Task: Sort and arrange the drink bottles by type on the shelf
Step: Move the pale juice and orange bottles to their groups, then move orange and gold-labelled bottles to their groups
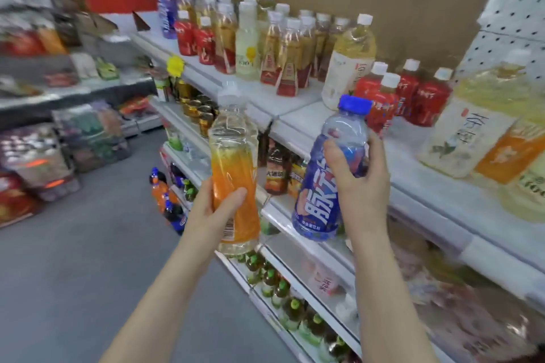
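Bottles: left hand point(219, 209) grips orange-labelled bottle point(234, 169), right hand point(358, 177) blue "脉动" bottle point(330, 174).

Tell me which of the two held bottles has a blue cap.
The blue-labelled bottle in the right hand; the orange-labelled bottle in the left hand has a clear cap.

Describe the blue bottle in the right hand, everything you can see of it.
The blue bottle is clear plastic with a blue screw cap and a blue wrap label bearing large white characters. It leans, cap up and to the right, held in the air in front of the top shelf. The right hand grips its upper body; nothing else touches it.
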`<state>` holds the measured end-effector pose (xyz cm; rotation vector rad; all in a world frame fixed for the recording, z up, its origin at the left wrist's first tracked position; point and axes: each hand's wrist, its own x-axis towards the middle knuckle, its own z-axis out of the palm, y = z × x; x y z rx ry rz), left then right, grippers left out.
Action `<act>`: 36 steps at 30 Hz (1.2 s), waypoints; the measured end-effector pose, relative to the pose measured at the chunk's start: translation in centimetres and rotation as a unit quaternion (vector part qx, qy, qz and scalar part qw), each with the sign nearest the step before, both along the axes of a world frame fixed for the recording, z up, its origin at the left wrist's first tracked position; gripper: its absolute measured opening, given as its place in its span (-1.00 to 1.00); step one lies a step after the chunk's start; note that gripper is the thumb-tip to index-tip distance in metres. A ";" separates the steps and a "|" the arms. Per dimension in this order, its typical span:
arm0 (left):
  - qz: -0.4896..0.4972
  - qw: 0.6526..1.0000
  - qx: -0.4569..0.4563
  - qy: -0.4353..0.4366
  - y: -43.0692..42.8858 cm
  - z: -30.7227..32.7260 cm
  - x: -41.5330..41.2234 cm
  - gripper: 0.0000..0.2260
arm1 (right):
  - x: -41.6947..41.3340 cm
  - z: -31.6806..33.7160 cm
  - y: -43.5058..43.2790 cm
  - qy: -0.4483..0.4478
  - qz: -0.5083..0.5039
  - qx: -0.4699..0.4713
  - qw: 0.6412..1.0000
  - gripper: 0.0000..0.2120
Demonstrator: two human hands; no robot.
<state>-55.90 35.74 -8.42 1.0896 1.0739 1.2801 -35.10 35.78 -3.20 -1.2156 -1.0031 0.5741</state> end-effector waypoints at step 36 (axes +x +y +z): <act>0.161 0.987 -0.006 -0.001 44.2 1.6 -36.0 -0.59 | -40.7 -2.2 51.5 -0.054 0.196 -0.011 0.979 -0.61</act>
